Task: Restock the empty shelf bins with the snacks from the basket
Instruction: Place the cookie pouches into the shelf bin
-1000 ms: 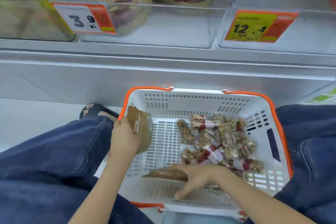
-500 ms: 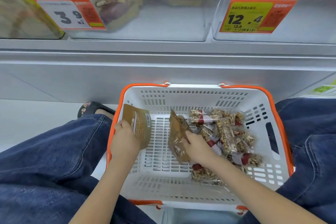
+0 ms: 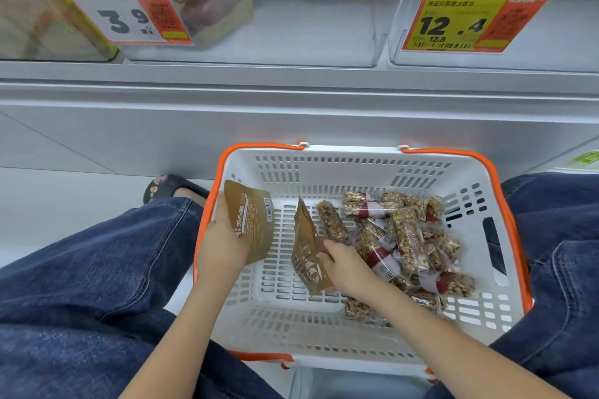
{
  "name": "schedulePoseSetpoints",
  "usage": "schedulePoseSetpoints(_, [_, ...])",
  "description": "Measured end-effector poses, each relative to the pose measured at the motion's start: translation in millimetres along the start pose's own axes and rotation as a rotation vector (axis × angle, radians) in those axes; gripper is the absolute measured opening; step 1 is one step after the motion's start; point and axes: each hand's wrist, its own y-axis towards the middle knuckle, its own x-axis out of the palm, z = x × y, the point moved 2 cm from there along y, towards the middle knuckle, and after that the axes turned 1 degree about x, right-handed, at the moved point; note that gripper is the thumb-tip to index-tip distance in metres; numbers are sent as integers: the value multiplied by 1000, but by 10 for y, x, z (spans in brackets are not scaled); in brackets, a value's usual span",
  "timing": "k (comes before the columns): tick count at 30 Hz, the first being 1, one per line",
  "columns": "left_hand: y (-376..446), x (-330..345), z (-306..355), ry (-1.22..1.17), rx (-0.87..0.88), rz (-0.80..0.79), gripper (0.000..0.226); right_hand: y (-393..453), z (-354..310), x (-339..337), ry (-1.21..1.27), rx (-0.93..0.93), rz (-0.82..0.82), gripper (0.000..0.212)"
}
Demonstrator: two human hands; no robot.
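Basket (image 3: 324, 168) left half bare; snack bars (image 3: 402, 236) crowd right.

Legs: dark blue denim trousers (image 3: 81, 275) are worn, with orange-brown seam stitching seen on both thighs.
Trouser hem: a stitched, turned edge is seen at the left ankle.
Foot: a black open-toed sandal (image 3: 168, 186) is worn on the left foot.
Arms: bare to the frame edge; no sleeves, watch or rings are seen.
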Motion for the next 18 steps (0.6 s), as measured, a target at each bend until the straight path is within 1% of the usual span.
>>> schedulePoseSetpoints(2, [33, -2, -25, -36, -34, -21, 85, -6, -8, -13, 21, 9, -5, 16])
schedulePoseSetpoints(6, [51, -17, -55, -119, -96, -32, 80, 11, 3, -12, 56, 43, -12, 19])
schedulePoseSetpoints(10, [75, -27, -81, -44, -96, -45, 80, -6, -16, -33, 116, 54, -28, 16])
schedulePoseSetpoints(13, [148, -29, -56, 20, -56, -128, 85, -32, -28, -46, 149, 50, -38, 14])
schedulePoseSetpoints(15, [207, -38, -41, -46, -50, -166, 84, -32, -14, -42, 162, 50, -43, 17])
schedulePoseSetpoints(16, [230, -39, -33, -116, -64, -169, 81, -27, -5, -39, 170, 54, -47, 19])
schedulePoseSetpoints(18, [245, -50, 1, -261, -129, -161, 70, -12, 19, -32, 152, 65, -48, 18])
